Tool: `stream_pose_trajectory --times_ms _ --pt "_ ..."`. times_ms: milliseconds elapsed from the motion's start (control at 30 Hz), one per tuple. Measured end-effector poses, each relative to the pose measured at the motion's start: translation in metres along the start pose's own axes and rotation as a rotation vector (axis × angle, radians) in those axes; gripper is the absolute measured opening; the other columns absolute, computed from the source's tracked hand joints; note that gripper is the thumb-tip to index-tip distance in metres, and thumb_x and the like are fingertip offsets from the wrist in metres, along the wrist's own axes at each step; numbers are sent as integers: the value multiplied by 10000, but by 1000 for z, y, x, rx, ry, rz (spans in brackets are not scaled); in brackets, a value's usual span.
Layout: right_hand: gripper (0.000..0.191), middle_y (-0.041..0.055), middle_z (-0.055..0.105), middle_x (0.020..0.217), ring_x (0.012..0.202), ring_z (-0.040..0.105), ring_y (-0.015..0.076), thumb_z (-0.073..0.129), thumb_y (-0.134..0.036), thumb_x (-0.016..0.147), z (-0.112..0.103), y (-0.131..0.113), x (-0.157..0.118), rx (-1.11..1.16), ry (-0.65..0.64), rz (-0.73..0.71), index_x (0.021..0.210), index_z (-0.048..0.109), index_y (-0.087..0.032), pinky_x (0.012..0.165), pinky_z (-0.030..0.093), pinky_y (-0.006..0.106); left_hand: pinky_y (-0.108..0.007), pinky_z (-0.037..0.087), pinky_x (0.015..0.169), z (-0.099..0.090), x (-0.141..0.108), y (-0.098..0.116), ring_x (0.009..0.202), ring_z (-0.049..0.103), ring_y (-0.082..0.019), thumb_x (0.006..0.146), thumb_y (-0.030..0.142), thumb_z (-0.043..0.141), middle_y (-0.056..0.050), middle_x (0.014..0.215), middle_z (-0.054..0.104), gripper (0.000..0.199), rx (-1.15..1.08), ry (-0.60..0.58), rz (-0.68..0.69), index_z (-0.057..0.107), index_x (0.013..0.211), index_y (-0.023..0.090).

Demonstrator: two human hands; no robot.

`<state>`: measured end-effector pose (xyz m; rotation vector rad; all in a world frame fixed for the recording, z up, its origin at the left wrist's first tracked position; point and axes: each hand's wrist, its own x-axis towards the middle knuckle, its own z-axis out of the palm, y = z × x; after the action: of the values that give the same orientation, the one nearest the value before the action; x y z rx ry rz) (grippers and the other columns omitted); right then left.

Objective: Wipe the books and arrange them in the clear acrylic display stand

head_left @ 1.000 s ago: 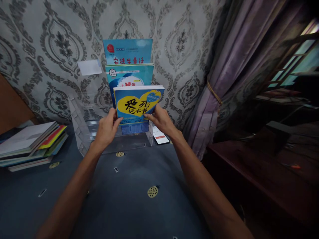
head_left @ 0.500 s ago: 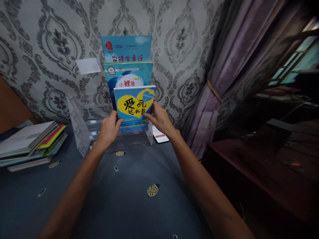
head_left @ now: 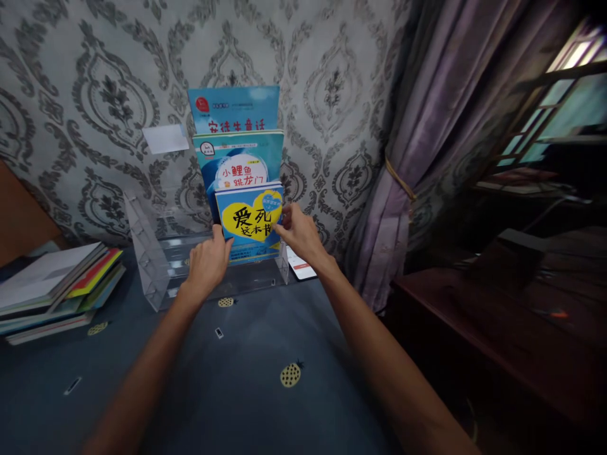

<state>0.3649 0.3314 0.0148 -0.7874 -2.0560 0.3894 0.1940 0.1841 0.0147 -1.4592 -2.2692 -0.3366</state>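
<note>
The left hand (head_left: 207,260) and right hand (head_left: 303,236) pinch the heart-covered book (head_left: 248,222) by its sides, upright at the clear rack (head_left: 148,256), in front of taller books (head_left: 237,144). Steadying it calls for even pressure.

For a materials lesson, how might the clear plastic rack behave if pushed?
The clear plastic rack looks stiff, its panels standing straight. Thin-walled, it is probably light; the tall blue books upright in it might wobble.
</note>
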Motion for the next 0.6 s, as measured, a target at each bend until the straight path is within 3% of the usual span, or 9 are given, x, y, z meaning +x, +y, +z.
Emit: stream_pose_trajectory --times_ms 133,300,600 --pt "453 101 695 987 806 652 251 636 -335 803 3 3 3 37 58 19 1218 577 -162 770 520 398 -400 540 714 -3 1 2 873 742 -360 1042 398 352 -185 951 754 326 -17 14 -13 483 1180 133" --pt "330 105 689 952 854 642 256 560 -277 813 4 6 6 46 24 -41 1098 681 -161 850 519 417 -411 538 710 -3 5 5 889 741 -367 1044 394 344 -192 976 752 321 -54 12 -33 489 1167 136" --pt "325 105 706 977 834 648 242 557 -294 770 9 10 6 148 70 -9 1041 673 -156 812 528 407 -382 529 743 -3 8 5 919 741 -333 1037 319 382 -187 1029 742 224 -120 14 -25 480 1134 143"
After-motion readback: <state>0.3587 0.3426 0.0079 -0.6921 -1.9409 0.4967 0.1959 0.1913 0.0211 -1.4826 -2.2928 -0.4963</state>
